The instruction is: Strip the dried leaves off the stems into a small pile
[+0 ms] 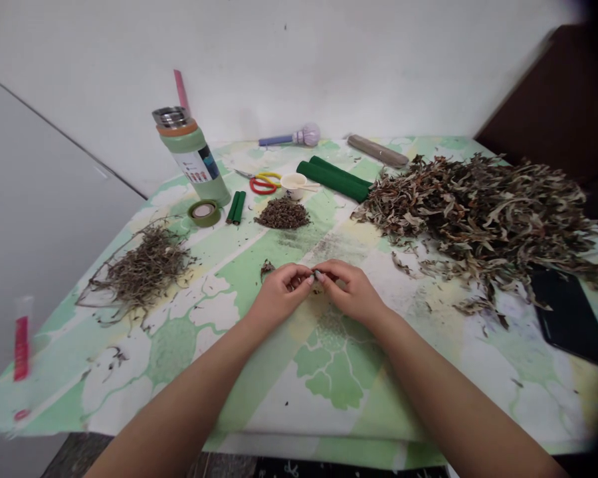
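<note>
Meeting at the centre of the frame: left hand (279, 293) and right hand (353, 290), both curled nearly closed, thumb and forefinger tips pinched from either side on one small dried bit (313, 275), held just above the green-and-white tablecloth (329, 372). Probably near weightless, brittle and crumbly, judging by the crumbs strewn about; best gripped lightly at its ends with fingertips only, never squeezed flat. Too small and too covered by the fingers to tell leaf from stem or bud. Just left of the left hand, a dark scrap (267, 268) lying loose. Further up the frame, a small dark heap (282, 214); at the right, a broad pile of dried leaves (478, 206); at the left, a tangle of thin stems (144, 265). Toward the top of the table: flask (192, 156), tape roll (204, 212), scissors (264, 182), small white cup (294, 184), green rolls (336, 178). At the right edge, a black slab (568, 315), likely a phone, partly cut off. At the far left, a blurred red-and-clear object (22, 345), not identifiable. Palms turned down, undersides hidden.
</note>
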Tool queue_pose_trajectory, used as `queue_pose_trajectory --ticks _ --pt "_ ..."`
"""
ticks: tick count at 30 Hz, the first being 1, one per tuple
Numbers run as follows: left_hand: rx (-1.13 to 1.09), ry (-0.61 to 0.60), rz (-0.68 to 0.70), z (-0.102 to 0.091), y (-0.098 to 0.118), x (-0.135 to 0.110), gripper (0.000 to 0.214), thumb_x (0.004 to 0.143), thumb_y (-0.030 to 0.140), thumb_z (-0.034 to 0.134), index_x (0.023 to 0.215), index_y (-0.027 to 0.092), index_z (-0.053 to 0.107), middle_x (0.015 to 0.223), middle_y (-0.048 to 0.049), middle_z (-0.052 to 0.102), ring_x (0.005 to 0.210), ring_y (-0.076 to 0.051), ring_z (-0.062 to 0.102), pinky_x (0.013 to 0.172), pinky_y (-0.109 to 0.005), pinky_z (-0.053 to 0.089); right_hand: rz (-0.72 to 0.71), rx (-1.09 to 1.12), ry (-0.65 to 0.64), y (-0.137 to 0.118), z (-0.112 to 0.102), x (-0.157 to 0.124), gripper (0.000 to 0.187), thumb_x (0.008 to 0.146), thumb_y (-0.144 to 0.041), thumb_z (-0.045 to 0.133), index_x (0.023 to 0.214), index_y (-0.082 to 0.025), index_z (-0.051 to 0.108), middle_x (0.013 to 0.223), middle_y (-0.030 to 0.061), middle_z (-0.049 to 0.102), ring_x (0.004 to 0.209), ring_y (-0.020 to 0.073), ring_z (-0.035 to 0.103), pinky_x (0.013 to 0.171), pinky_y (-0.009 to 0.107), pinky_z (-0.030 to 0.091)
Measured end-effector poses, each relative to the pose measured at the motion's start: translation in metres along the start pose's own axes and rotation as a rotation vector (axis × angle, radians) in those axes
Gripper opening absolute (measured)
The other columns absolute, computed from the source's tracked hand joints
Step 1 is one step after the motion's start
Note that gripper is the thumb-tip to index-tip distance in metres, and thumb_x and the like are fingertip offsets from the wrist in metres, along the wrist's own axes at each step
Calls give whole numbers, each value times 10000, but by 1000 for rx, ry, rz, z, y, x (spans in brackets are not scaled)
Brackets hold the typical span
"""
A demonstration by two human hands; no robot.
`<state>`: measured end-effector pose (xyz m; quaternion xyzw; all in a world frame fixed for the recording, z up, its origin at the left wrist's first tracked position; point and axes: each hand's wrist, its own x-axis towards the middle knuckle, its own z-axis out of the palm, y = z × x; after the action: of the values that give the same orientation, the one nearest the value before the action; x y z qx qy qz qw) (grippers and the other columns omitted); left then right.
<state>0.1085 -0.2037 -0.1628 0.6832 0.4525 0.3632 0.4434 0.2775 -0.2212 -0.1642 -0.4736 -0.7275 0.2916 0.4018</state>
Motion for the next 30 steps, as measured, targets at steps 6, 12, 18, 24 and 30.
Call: queue_pose_trajectory --ticks 6,12,18,24,30 --pt "-30 20 -29 0 -1 0 165 757 302 544 822 156 584 744 -18 581 643 -111 524 602 -229 421 26 51 26 1 0 0 194 843 -215 506 955 -194 664 864 49 662 787 152 602 680 268 458" --pt "18 26 -12 -1 2 0 120 755 272 535 794 162 565 732 -6 562 643 -107 513 594 -222 409 51 60 41 -1 0 0 184 833 -217 518 937 -187 667 862 49 667 795 152 609 680 267 465" --pt "56 45 -13 -3 3 0 113 755 265 529 792 163 564 713 1 552 629 -105 502 579 -221 400 75 52 60 0 -1 1 196 829 -223 518 946 -180 670 843 48 665 766 149 605 669 265 462" --pt "91 52 -7 -3 5 0 130 776 288 528 802 167 569 728 -7 559 638 -110 506 587 -225 405 58 92 36 -3 -3 1 225 843 -228 499 968 -202 684 863 52 672 812 158 615 727 284 471" --pt "-39 23 -76 -5 7 1 157 780 320 524 757 167 551 632 12 542 567 -104 504 561 -227 411 69 110 38 -3 -2 1 240 850 -232 492 983 -218 691 851 49 677 789 154 614 722 282 478"
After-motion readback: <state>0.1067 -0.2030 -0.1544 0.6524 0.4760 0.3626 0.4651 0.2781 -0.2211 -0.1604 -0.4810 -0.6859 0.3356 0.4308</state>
